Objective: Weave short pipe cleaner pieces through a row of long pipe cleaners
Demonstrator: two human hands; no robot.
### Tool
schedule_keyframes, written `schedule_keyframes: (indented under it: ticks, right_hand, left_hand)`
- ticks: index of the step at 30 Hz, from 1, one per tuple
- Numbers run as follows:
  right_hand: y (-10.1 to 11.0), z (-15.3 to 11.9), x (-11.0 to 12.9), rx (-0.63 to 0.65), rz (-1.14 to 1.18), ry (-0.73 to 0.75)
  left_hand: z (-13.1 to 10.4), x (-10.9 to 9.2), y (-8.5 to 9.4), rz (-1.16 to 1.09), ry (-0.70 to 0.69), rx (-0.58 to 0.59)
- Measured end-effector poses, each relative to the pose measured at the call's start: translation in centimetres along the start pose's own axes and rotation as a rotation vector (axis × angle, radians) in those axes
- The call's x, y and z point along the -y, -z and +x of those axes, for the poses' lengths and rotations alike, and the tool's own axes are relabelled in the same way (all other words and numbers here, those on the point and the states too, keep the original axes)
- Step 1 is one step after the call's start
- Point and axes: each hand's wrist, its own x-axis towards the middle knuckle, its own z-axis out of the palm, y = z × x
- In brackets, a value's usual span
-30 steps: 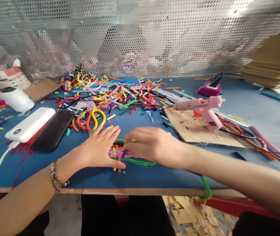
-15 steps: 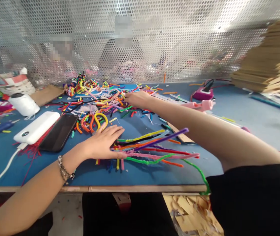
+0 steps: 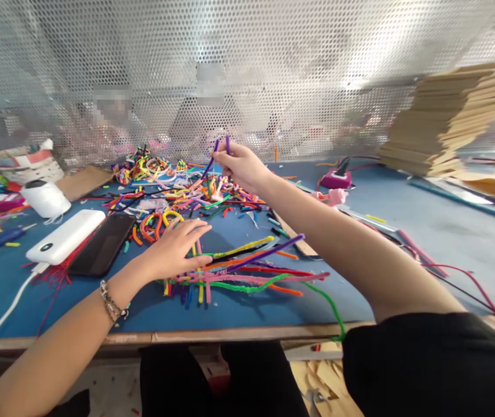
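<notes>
My left hand is held low over the table with its fingers spread, above one end of a lattice of crossed, fuzzy pipe cleaners. Their long loose ends, in yellow, purple, pink, green and other colours, fan out to the right. Farther back, my right hand is raised and pinches purple pipe cleaner, with two purple ends showing; whether it is one bent piece or two I cannot tell. Below it lies a heap of short, colourful pipe cleaner pieces. Orange and yellow looped handles lie just beyond my left hand.
On the left are a dark phone, a white power bank with a cable, and a white device. A pink glue gun lies right of the heap. Stacked brown sheets stand back right before the perforated metal screen.
My right hand has risen from the heap, bringing purple pipe cleaner up with it. My left hand has shifted slightly left, its fingers lifting from the lattice. The camera view has tilted up a little.
</notes>
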Motion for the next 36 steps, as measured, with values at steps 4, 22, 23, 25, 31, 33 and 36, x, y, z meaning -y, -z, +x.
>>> schedule_keyframes:
  ticks: [4, 22, 23, 25, 31, 33, 36]
  right_hand:
    - [0.3, -2.0, 0.8, 0.006, 0.130, -0.063]
    - [2.1, -13.3, 2.0, 0.115, -0.105, 0.384]
    - [2.3, -13.4, 1.7, 0.121, -0.133, 0.398]
    - [2.4, -13.7, 1.1, 0.153, -0.194, 0.437]
    - [1.2, -14.9, 0.6, 0.256, -0.362, 0.568]
    - [1.1, -15.2, 0.7, 0.251, -0.391, 0.579]
    - [1.6, -15.1, 0.8, 0.198, -0.410, 0.570]
  left_hand:
    - [0.1, 0.6, 0.0, -0.048, 0.021, -0.131]
    - [3.8, -4.0, 3.0, -0.153, -0.021, -0.298]
    - [3.8, -3.7, 2.8, -0.144, -0.016, -0.292]
    - [3.5, -3.2, 2.1, -0.121, -0.011, -0.259]
    - [2.8, -4.3, -0.1, 0.020, -0.036, -0.128]
    - [2.7, -4.9, -0.7, 0.053, -0.002, -0.124]
    - [2.7, -5.0, -1.1, 0.058, 0.063, -0.118]
